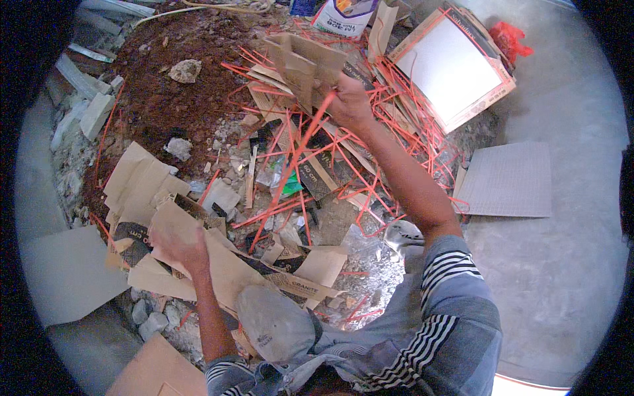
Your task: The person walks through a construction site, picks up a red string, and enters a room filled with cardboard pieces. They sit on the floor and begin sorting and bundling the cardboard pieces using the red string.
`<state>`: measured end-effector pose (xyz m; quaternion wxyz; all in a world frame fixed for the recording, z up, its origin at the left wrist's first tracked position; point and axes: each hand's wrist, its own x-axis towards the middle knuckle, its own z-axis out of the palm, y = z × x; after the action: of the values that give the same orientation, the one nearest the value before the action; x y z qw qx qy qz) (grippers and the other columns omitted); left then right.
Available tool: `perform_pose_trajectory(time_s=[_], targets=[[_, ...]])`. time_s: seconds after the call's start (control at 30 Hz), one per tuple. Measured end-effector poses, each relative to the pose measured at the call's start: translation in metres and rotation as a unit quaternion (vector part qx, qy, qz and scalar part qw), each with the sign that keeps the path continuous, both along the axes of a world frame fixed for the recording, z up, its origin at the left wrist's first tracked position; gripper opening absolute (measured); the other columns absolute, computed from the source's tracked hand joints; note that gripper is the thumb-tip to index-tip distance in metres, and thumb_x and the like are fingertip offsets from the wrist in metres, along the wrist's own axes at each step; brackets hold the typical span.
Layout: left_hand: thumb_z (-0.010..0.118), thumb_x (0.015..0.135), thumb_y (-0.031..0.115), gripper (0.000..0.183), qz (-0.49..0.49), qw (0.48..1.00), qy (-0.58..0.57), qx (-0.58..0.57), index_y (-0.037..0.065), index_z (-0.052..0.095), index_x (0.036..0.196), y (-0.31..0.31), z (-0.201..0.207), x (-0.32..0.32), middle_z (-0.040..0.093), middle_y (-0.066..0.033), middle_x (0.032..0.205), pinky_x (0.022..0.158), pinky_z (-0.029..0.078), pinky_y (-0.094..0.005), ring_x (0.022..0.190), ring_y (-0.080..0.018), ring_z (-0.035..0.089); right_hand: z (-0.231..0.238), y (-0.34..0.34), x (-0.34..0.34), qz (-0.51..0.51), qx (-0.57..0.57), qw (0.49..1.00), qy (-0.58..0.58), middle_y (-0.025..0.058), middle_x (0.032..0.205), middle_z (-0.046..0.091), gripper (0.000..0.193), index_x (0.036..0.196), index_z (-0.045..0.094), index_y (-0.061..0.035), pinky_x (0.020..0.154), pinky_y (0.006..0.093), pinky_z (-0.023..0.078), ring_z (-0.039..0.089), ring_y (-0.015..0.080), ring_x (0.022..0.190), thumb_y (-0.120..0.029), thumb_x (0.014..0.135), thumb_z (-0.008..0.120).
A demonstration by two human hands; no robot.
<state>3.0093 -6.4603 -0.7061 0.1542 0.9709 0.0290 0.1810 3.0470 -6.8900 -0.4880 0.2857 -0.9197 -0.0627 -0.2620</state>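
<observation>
In the head view, the right hand (350, 99) is raised over a rubble heap and closed around a folded piece of brown cardboard (300, 63) together with an orange plastic strap (294, 158) that trails down toward the lap. The left hand (178, 241) rests lower left, fingers curled onto a torn cardboard sheet (224, 264) lying on the pile. One open flat carton (456, 66) sits upper right with a white tile showing inside it. A single grey tile (508, 179) lies on the concrete floor (568, 277) just beside the heap. Two pale stones (186, 70) sit on the reddish soil; the loose straps are too tangled to count.
</observation>
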Motion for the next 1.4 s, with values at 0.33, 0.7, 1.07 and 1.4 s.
perform_pose_trajectory(time_s=[0.33, 0.7, 1.07, 1.4], targets=[[0.058, 0.095, 0.034, 0.034, -0.316, 0.767, 0.42, -0.367, 0.002, 0.065, 0.103, -0.152, 0.049, -0.053, 0.065, -0.0081, 0.081, 0.072, 0.047, -0.0332, 0.077, -0.018, 0.059, 0.059, -0.025, -0.05, -0.171, -0.239, 0.951, 0.095, 0.0183, 0.087, 0.068, 0.025, 0.104, 0.069, -0.0117, 0.073, 0.0463, 0.053, 0.065, 0.0395, 0.088, -0.019, 0.081, 0.063], [0.04, 0.102, 0.041, 0.048, 0.025, 0.694, 0.215, -0.686, 0.009, 0.048, 0.067, -0.178, 0.058, -0.018, 0.043, -0.0018, 0.053, 0.046, 0.033, -0.0323, 0.046, -0.0158, 0.044, 0.144, -0.217, -0.116, -0.298, 0.114, 0.939, -0.13, 0.0216, 0.088, 0.068, 0.023, 0.097, 0.068, 0.0026, 0.074, 0.0458, 0.05, 0.065, 0.0366, 0.084, -0.015, 0.083, 0.061], [0.04, 0.103, 0.039, 0.048, -0.095, 0.486, 0.198, -0.846, 0.016, 0.034, 0.061, -0.242, 0.193, -0.011, 0.028, 0.0026, 0.048, 0.038, 0.02, -0.0308, 0.038, -0.0122, 0.024, 0.267, -0.284, -0.189, -0.432, -0.036, 0.89, -0.139, 0.0116, 0.104, 0.064, 0.035, 0.117, 0.062, 0.0012, 0.071, 0.0339, 0.053, 0.062, 0.0184, 0.084, -0.027, 0.097, 0.058], [0.043, 0.1, 0.047, 0.051, -0.261, 0.72, -0.02, -0.642, 0.005, 0.059, 0.076, -0.298, 0.293, 0.099, 0.054, -0.006, 0.066, 0.055, 0.042, -0.032, 0.059, -0.0146, 0.051, 0.408, -0.318, -0.265, -0.429, -0.544, 0.697, -0.185, 0.0138, 0.108, 0.066, 0.036, 0.122, 0.062, -0.0089, 0.08, 0.0412, 0.054, 0.065, 0.029, 0.098, -0.011, 0.086, 0.063]])
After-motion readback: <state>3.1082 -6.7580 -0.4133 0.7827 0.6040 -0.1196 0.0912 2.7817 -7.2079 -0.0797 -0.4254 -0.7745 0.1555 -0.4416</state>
